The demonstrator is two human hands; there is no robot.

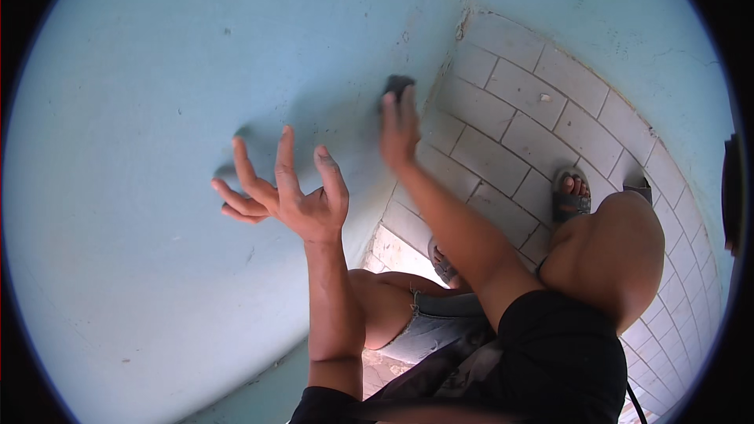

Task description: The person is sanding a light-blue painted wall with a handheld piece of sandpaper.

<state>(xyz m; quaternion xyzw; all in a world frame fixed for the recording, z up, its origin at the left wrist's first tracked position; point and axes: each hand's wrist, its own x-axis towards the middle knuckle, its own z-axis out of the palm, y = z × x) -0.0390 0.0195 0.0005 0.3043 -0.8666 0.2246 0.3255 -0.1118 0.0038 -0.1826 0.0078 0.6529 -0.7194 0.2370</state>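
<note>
My right hand [400,129] presses a small dark pad or block [400,86] to the light blue painted wall [177,70], low down near the floor's edge. Its fingers lie over the pad, whose exact kind is blurred. Spread fingers mark my left hand [294,194], which holds nothing and is raised close before the same wall. Whether its fingertips touch the paint I cannot tell. A greyish smear shows on the left thumb. Small dark specks and scuffs dot the wall around both hands.
Pale rectangular floor tiles [506,100] meet the wall at a stained, chipped corner [463,20]. A second blue wall [636,12] rises beyond. My sandalled foot [571,194] and bent knee [612,253] are at the right. A small dark object [638,188] is partly hidden behind the knee.
</note>
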